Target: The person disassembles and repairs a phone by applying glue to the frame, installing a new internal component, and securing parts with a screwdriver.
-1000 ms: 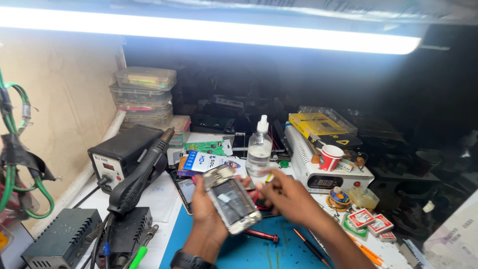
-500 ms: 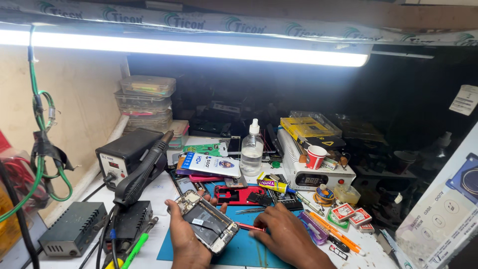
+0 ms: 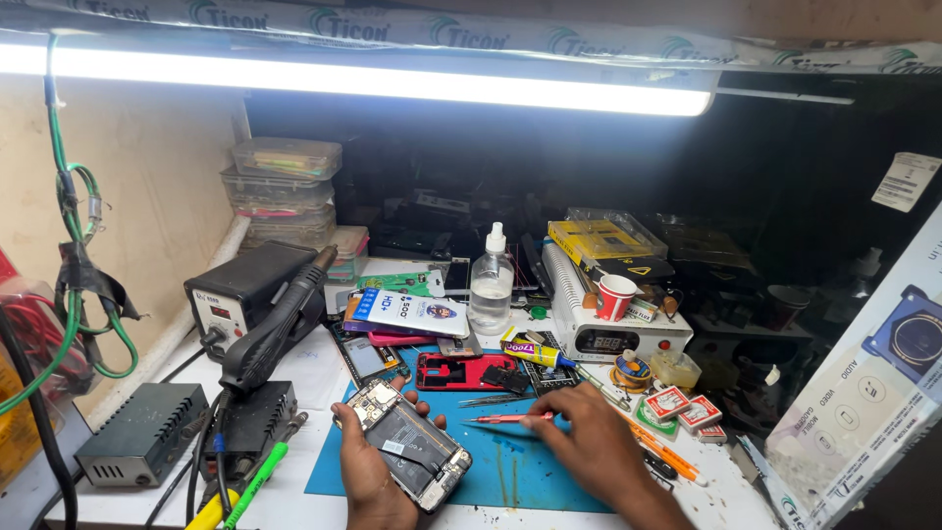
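Cradling an opened phone [image 3: 414,450], left hand [image 3: 368,471] closed around it; right hand [image 3: 589,444] pinching red tweezers [image 3: 508,418] just beside.

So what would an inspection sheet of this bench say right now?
Surface: white bench with a blue mat in front.
Job's things: opened phone with its insides showing; red-handled tweezers on the mat.
Clutter: clear bottle, red paper cup, red phone frame, glue tube, stacked plastic boxes, small red-and-white packets.
Hands: left hand grips the opened phone; right hand touches the tweezers.
Cables: green wires hanging on the left; black leads by the hot-air tool.
Surroundings: tube light overhead, dark shelf behind.
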